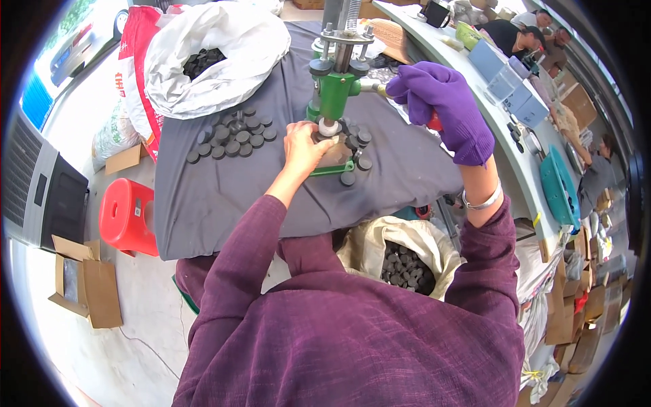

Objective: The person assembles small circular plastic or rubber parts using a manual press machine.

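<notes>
Press (333, 96) stands upright, just beyond and right of the left hand (303, 150) (the nearer), whose fingers part at its tip (329, 127), any pinch hidden. Right hand (441, 102) fingers curl round the lever (370, 85); discs (364, 138) lie beside the press.

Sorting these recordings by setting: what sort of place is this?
Probably a workshop: a green hand press stands on a cloth-covered table, a sack of black discs sits below, and other people are by a long table.
</notes>
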`<state>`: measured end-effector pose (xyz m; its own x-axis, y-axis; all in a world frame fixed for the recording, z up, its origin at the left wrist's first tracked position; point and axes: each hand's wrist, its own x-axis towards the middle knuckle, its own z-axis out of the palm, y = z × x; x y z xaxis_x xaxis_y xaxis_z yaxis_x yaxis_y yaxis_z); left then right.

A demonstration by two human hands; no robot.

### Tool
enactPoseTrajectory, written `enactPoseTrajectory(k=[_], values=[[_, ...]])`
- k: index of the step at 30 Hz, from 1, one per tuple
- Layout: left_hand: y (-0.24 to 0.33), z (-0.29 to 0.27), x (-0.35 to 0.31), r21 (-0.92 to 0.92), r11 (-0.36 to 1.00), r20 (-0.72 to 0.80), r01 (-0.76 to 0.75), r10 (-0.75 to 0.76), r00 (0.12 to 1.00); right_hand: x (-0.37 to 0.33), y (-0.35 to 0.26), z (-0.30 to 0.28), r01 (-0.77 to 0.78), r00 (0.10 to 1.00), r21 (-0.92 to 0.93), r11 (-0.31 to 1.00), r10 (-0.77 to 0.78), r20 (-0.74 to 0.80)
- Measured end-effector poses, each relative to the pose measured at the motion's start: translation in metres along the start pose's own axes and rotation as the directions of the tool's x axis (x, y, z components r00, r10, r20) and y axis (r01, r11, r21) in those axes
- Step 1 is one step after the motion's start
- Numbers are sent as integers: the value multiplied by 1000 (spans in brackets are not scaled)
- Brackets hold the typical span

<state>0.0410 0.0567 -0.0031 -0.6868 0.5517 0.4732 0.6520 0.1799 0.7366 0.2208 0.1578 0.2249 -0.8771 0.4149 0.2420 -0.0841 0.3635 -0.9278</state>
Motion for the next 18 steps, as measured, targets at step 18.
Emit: enactPoseTrajectory(k=[18], values=[[-25, -38, 7, 450, 887, -54, -103, 142, 988, -53, 93, 35, 449, 882, -421, 788, -466, 69]])
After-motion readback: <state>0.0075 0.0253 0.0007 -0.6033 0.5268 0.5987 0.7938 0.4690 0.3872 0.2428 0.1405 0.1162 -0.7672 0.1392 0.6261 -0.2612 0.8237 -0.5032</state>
